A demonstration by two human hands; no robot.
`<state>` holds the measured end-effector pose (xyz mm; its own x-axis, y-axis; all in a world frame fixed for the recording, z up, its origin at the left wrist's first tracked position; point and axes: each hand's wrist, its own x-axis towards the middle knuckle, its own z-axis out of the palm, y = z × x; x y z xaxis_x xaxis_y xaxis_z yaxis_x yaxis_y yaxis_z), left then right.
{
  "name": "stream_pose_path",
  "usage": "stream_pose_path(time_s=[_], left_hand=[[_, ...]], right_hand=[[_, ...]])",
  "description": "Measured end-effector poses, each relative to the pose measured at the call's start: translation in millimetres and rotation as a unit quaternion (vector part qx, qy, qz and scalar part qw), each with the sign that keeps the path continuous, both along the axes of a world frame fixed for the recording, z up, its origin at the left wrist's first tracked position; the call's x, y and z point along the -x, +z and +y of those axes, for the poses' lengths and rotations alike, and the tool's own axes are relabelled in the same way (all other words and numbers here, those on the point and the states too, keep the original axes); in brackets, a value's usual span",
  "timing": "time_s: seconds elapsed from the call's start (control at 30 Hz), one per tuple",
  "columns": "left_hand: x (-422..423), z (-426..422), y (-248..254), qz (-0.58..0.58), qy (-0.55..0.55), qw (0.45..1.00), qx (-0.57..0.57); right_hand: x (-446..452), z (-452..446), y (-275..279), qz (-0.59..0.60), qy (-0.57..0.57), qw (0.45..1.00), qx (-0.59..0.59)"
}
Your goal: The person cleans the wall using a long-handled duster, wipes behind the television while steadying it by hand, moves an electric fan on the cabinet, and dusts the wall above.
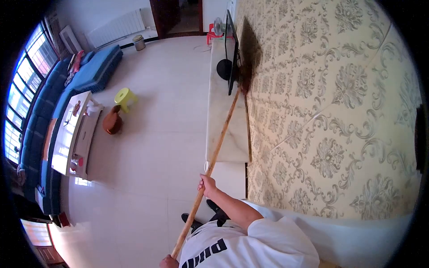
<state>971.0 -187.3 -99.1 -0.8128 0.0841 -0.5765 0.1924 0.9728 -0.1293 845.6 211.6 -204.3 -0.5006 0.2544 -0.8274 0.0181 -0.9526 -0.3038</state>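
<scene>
A long wooden pole (222, 134) slants from the bottom of the view up towards the wall. My right hand (206, 185) is closed around its middle, with the arm stretched forward. Lower down, my left hand (169, 262) grips the near end, partly cut off by the view's edge. At the far end a dark reddish-brown head (246, 79) sits between the wall and a thin black television (231, 53), which hides part of it. Whether the head is bristle or feather I cannot tell. The television stands on a long pale marble-topped cabinet (219, 111).
Patterned wallpaper (313, 111) covers the wall at right. A black round object (224, 69) and a fan (219, 27) are near the television. Leftward are a yellow-green stool (125, 97), a brown rounded object (112, 120), a white coffee table (69, 134) and a blue sofa (96, 69).
</scene>
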Motion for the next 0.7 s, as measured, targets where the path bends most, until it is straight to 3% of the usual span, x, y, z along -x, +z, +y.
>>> stream_pose_path(time_s=[0.1,0.2,0.5,0.7], left_hand=[[-0.8,2.4,-0.7,0.002,-0.006,1.000,0.016],[-1.6,2.9,-2.7,-0.007,-0.012,1.000,0.013],[3.9,4.2,-18.4,0.016,-0.023,0.999,-0.045],[3.6,10.3,-42.1,-0.007,-0.056,0.994,-0.090]], right_hand=[[-1.2,2.0,-25.8,-0.022,-0.005,0.999,0.039],[2.0,5.8,-29.8,-0.012,0.003,1.000,0.007],[12.4,26.8,3.8,0.057,0.023,0.998,0.020],[9.7,46.1,-11.8,0.065,0.037,0.996,0.052]])
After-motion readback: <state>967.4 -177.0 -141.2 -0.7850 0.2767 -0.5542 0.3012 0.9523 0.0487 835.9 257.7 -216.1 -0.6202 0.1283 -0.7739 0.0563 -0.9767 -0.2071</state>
